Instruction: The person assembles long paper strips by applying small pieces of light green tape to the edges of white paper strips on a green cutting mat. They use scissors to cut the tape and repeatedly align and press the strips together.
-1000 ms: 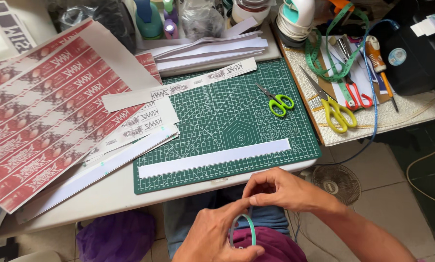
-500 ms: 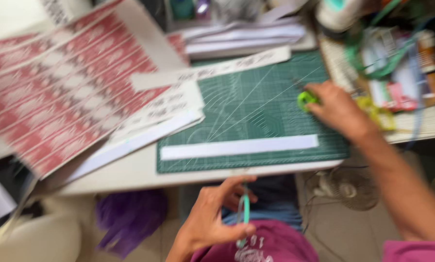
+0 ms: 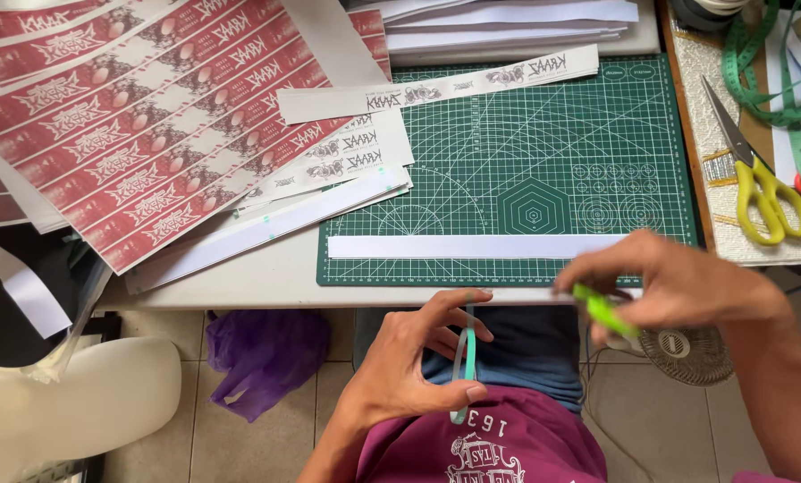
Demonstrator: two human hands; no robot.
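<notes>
Motion blur smears our right hand (image 3: 678,282) — its fingers close around green-handled scissors (image 3: 604,311) at the surface's (image 3: 266,277) front edge. Left hand (image 3: 414,362) fingers pinch a teal tape ring (image 3: 463,358) above our lap.

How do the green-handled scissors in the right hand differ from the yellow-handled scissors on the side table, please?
The green-handled scissors are held in the right hand and blurred; the yellow-handled scissors lie sharp and untouched on the side table. Green handles look smaller than yellow ones. Both have bright plastic handles.
</notes>
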